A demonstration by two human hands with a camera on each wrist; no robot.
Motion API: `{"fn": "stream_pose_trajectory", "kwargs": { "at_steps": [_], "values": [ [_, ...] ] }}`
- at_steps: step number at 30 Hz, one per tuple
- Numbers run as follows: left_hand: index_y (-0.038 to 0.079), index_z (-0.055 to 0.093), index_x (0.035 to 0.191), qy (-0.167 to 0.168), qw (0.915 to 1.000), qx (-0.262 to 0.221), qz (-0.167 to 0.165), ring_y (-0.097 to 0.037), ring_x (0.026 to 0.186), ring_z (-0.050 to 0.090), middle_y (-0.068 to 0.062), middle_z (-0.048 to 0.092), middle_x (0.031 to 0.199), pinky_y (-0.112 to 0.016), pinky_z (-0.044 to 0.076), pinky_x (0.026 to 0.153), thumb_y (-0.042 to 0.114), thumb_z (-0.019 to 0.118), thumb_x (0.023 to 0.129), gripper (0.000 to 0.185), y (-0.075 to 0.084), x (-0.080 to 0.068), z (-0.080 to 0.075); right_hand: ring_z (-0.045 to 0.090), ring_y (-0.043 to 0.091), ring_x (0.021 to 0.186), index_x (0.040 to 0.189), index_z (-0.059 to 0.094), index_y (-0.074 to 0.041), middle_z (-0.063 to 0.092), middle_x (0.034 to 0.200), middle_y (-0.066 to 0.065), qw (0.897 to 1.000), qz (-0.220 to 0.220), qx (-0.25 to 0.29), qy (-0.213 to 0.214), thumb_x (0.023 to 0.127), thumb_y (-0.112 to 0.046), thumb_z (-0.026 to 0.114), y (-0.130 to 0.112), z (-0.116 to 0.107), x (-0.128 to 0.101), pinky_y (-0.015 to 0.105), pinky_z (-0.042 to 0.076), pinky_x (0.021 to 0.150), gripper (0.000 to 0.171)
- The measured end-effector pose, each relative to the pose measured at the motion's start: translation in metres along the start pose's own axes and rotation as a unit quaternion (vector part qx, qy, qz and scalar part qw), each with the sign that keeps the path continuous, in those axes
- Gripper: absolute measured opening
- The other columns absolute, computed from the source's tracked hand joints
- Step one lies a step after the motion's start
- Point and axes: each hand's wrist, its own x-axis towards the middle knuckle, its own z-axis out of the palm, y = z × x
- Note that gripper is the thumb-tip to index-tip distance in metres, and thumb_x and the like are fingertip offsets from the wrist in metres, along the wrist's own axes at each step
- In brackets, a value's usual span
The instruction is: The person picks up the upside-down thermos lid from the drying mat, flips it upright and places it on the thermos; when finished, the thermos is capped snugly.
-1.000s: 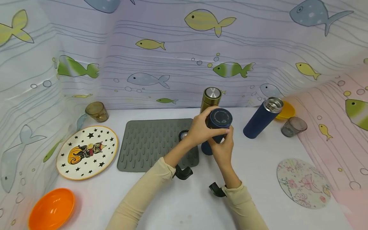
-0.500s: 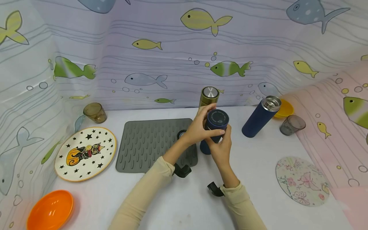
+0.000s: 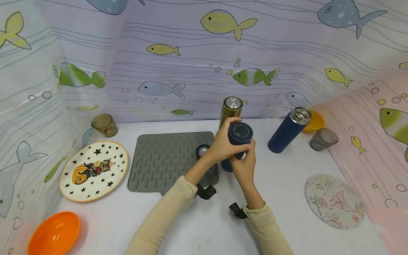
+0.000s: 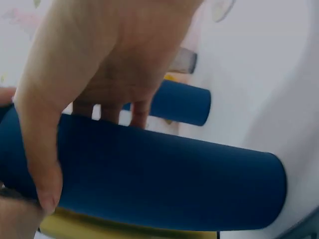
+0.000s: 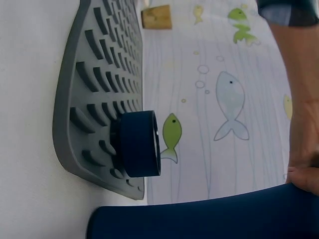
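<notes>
A dark blue flask (image 4: 174, 179) stands near the middle of the table, its base on the surface. Its round dark top (image 3: 240, 131) carries a ring of print. My left hand (image 3: 221, 143) grips the flask around this top, thumb bent across the near side. Just below, my right hand (image 3: 244, 166) holds the body; its thumb and fingers wrap the flask in the left wrist view. On the grey ridged mat (image 3: 165, 163) sits a short blue cap (image 5: 139, 144), partly behind my left wrist in the head view. Behind the hands stands a gold flask (image 3: 232, 106) with a shiny lid.
Another blue flask (image 3: 285, 134), uncapped with a steel rim, stands to the right. Beyond it are a yellow bowl (image 3: 316, 122) and grey glass (image 3: 322, 140). A floral round mat (image 3: 334, 202) lies front right. Leftward are a brown glass (image 3: 105, 125), owl plate (image 3: 94, 171) and orange bowl (image 3: 54, 233).
The mark on the flask's top has turned from lower right to lower left. My left fingers shifted on it, while my right hand keeps its hold. The view has drifted slightly.
</notes>
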Motion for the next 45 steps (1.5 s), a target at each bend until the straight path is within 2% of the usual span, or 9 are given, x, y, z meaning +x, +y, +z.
{"fn": "stream_pose_trajectory", "kwargs": {
  "at_steps": [4,9,13,18,23,28,33,38,45],
  "values": [
    [0.003,0.027,0.149,-0.004,0.9990,-0.043,0.008,-0.033,0.133,0.042,-0.019,0.035,0.150,-0.041,0.041,0.110,0.004,0.068,0.078,0.082,-0.001,-0.001,-0.002,0.051,0.041,0.121,0.139,0.039,0.010,0.051,0.133,0.030,1.000,-0.009,-0.002,-0.006,0.081,0.008,0.075,0.000,0.000,-0.001,0.052,0.039,0.102,0.068],
    [0.000,0.030,0.146,0.020,0.9996,0.013,0.011,-0.028,0.136,0.041,-0.018,0.038,0.148,-0.038,0.037,0.114,0.010,0.078,0.078,0.084,0.001,-0.003,-0.003,0.052,0.037,0.116,0.138,0.041,0.010,0.052,0.131,0.030,1.000,-0.011,-0.003,0.003,0.081,0.009,0.073,0.001,-0.001,0.000,0.044,0.039,0.098,0.066],
    [-0.001,0.030,0.147,-0.004,0.9988,-0.047,0.015,-0.037,0.129,0.047,-0.024,0.039,0.146,-0.047,0.041,0.110,0.009,0.066,0.080,0.077,0.002,-0.005,-0.003,0.052,0.037,0.116,0.138,0.040,0.010,0.052,0.131,0.030,1.000,-0.011,-0.005,-0.004,0.081,0.005,0.077,0.001,-0.001,-0.001,0.046,0.039,0.099,0.069],
    [0.008,0.030,0.148,0.001,0.9998,0.016,-0.015,-0.031,0.125,0.051,-0.017,0.039,0.147,-0.038,0.047,0.103,0.015,0.076,0.079,0.083,0.006,-0.004,-0.003,0.049,0.037,0.122,0.138,0.040,0.009,0.051,0.133,0.029,1.000,-0.013,0.004,-0.009,0.081,0.009,0.073,0.002,0.000,-0.002,0.051,0.036,0.106,0.066],
    [0.002,0.020,0.150,-0.036,0.9973,-0.064,0.006,-0.038,0.135,0.039,-0.023,0.031,0.152,-0.047,0.041,0.109,0.012,0.070,0.075,0.091,0.005,-0.004,-0.010,0.048,0.038,0.125,0.140,0.038,0.009,0.050,0.135,0.028,1.000,-0.025,0.005,-0.017,0.081,0.006,0.076,0.001,0.002,-0.005,0.053,0.036,0.107,0.070],
    [0.000,0.029,0.146,0.010,0.9998,-0.006,0.016,-0.025,0.129,0.044,-0.022,0.038,0.144,-0.034,0.041,0.108,0.009,0.081,0.074,0.089,0.005,-0.007,-0.009,0.048,0.040,0.128,0.139,0.040,0.010,0.050,0.135,0.029,0.999,-0.032,-0.002,-0.011,0.081,0.009,0.074,0.000,0.003,-0.005,0.055,0.035,0.109,0.067],
    [-0.009,0.031,0.140,-0.026,0.9952,-0.089,0.032,-0.030,0.121,0.053,-0.031,0.042,0.140,-0.039,0.045,0.105,0.006,0.064,0.077,0.072,0.005,-0.010,-0.013,0.046,0.041,0.130,0.140,0.039,0.010,0.049,0.137,0.029,0.999,-0.032,0.001,-0.011,0.079,0.009,0.075,-0.001,0.005,-0.007,0.058,0.034,0.111,0.071],
    [0.000,0.035,0.138,0.004,0.9999,-0.008,0.007,-0.028,0.118,0.054,-0.019,0.046,0.135,-0.035,0.048,0.100,0.011,0.078,0.077,0.076,0.010,-0.012,-0.012,0.047,0.041,0.129,0.140,0.040,0.010,0.050,0.135,0.029,0.999,-0.034,-0.003,-0.017,0.081,0.010,0.073,-0.003,0.008,-0.009,0.056,0.036,0.108,0.068],
    [0.003,0.023,0.150,-0.017,0.9988,-0.035,0.030,-0.026,0.132,0.041,-0.026,0.040,0.142,-0.048,0.036,0.111,0.001,0.079,0.068,0.099,0.008,-0.014,-0.024,0.050,0.040,0.125,0.142,0.038,0.008,0.050,0.137,0.027,0.998,-0.056,-0.013,-0.023,0.079,0.009,0.076,0.014,0.014,-0.012,0.057,0.043,0.101,0.073]
  ]
}}
